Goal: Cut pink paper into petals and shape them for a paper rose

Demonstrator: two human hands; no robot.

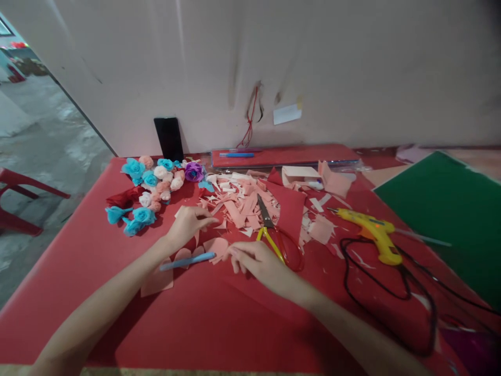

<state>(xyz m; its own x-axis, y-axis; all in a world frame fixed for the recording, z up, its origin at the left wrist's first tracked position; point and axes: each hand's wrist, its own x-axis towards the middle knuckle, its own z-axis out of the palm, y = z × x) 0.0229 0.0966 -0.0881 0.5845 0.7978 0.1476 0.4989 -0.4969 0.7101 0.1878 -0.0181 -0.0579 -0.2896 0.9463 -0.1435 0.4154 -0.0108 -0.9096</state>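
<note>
My left hand rests on the red table, fingers curled and pointing right toward pink paper scraps. My right hand lies palm down with fingers bent, its tips touching a pink petal-shaped cutout. A light blue pen lies between the hands, beside more pink cutouts. Yellow-and-red-handled scissors lie just right of my right hand. What the fingers hold, if anything, is unclear.
Paper flowers in blue, pink, white and purple lie at the back left. A yellow glue gun with a black cord lies at right. Behind stand a black phone, a red tray and green paper.
</note>
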